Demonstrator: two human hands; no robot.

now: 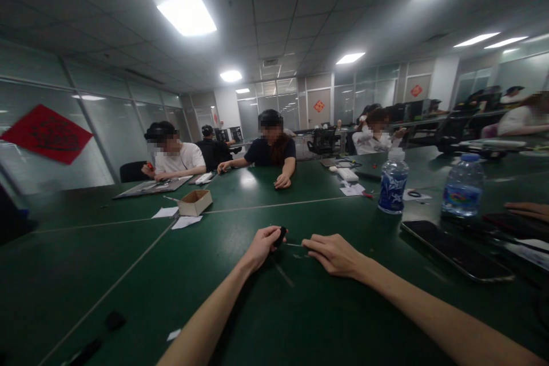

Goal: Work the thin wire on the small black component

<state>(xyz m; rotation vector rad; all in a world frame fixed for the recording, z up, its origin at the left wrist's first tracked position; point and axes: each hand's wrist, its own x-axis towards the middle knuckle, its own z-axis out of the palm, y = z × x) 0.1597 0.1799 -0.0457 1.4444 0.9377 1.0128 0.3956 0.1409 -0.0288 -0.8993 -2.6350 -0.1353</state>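
My left hand pinches a small black object just above the green table, fingers closed on it. A thin metal pin or blade runs from that object toward my right hand. The right hand lies palm down on the table, its fingertips at the far end of the thin piece; whether it grips that piece I cannot tell. Both forearms reach in from the bottom edge.
A dark phone lies to the right. Two water bottles stand beyond it. A small cardboard box and paper slips sit at the left. Several other people sit across the table. Another person's hand rests at far right.
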